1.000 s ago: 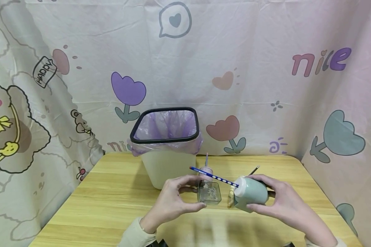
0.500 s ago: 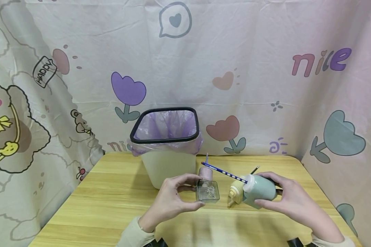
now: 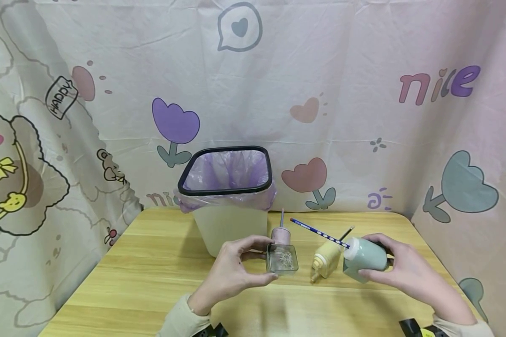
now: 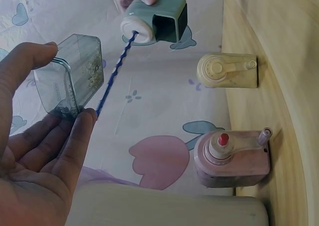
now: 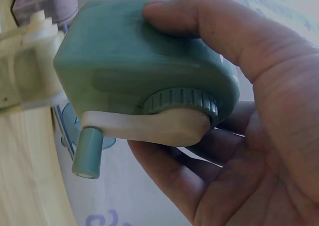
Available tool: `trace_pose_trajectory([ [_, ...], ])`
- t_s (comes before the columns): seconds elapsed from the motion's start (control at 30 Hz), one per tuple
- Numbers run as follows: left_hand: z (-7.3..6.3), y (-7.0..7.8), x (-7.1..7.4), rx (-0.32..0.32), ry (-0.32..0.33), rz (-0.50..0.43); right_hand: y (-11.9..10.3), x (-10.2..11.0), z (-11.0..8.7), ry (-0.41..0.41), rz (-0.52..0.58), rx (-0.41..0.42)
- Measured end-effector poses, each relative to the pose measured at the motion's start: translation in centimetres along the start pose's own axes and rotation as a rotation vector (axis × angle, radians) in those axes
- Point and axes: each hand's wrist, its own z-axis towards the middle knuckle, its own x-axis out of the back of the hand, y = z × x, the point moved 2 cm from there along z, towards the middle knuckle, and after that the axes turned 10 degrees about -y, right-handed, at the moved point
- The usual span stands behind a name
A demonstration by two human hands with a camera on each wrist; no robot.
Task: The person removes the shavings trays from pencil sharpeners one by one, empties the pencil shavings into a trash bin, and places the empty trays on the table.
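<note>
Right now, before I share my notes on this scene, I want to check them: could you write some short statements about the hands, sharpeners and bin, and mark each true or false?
1. The left hand holds a clear container with shavings in it. True.
2. The right hand holds the yellow sharpener. False: it holds the green sharpener; the yellow one sits on the table.
3. A blue pencil sticks out of the green sharpener. True.
4. The bin has no liner. False: a purplish bag lines it.
5. The pink sharpener stands on the table. True.
6. The green sharpener's lower compartment is filled. False: the left wrist view shows it open and vacant.
</note>
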Motion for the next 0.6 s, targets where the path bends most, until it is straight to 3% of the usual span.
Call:
trace_pose_trajectory([
  [0.6, 0.0, 0.0, 0.4, -0.017, 0.012, -0.003, 4.2, 0.2, 0.5, -0.027, -0.050, -0.099],
])
